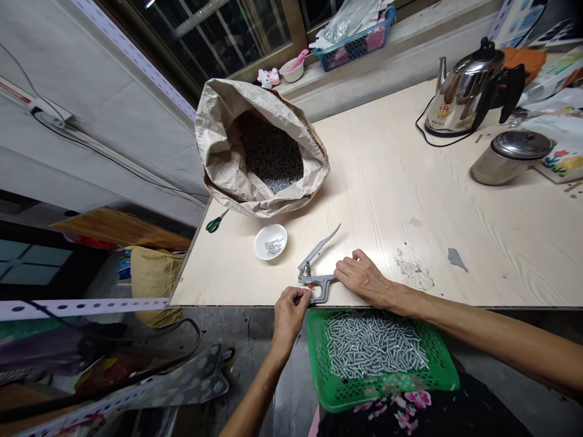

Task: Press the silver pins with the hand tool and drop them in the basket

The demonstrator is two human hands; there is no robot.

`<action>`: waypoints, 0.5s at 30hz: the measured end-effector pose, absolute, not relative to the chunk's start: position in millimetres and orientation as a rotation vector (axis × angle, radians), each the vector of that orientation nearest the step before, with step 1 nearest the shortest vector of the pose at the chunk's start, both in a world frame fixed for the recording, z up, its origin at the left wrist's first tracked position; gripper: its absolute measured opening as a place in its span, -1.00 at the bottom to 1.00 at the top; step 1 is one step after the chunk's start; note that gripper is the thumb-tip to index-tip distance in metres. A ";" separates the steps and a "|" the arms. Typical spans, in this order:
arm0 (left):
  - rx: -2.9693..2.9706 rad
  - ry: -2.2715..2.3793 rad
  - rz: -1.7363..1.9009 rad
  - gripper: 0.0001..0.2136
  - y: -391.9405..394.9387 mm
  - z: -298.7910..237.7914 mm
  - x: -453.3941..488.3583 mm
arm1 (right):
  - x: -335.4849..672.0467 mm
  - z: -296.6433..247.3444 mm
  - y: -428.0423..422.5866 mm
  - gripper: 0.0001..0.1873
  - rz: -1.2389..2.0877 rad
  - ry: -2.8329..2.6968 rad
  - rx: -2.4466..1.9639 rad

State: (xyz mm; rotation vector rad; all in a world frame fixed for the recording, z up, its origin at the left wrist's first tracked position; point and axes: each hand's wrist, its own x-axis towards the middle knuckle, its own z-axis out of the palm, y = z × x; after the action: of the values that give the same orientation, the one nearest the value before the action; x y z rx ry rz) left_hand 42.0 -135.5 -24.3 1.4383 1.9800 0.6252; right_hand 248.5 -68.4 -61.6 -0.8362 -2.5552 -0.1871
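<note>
1 right hand (363,278) closed round 1 grey tool (324,284), 1 left hand (290,309) in pinch grip, contents unclear

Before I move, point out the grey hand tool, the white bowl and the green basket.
Grey hand tool (321,280): head view, on its body.
White bowl (269,232): head view, inner wall.
Green basket (337,393): head view, near wall.

A single head-worn view looks forward and steeply down from above the person's lap (437,406), across the near edge of the worktop (373,176). It takes in a wide field: left hand (290,312) and right hand (364,279) close by, below centre, window (228,36) at top, electric kettle (460,100) farther off, upper right.
</note>
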 end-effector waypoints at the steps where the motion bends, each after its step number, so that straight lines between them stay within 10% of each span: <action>1: 1.444 1.983 0.594 -0.74 -134.3 -23.7 41.4 | 248.7 -62.7 -68.4 -0.76 -0.147 -2.577 -0.853; 6: 1.404 2.015 0.497 -0.73 -128.8 -20.7 39.2 | 257.5 -51.0 -57.6 -0.83 0.176 -2.639 -0.921; 11: 1.381 2.010 0.424 -0.73 -122.3 -18.4 38.1 | 270.1 -37.6 -26.8 -0.03 0.317 -2.657 -0.973; 15: 1.382 1.972 0.393 -0.71 -119.6 -18.9 36.5 | 271.5 -39.2 -12.3 0.14 0.452 -2.795 -0.985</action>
State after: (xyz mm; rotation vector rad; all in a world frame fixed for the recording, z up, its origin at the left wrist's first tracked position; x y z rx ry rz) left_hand 36.5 -119.6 -18.9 1.3816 1.9719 0.3930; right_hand 271.5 -12.3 -39.2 -0.9850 -2.7954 0.4524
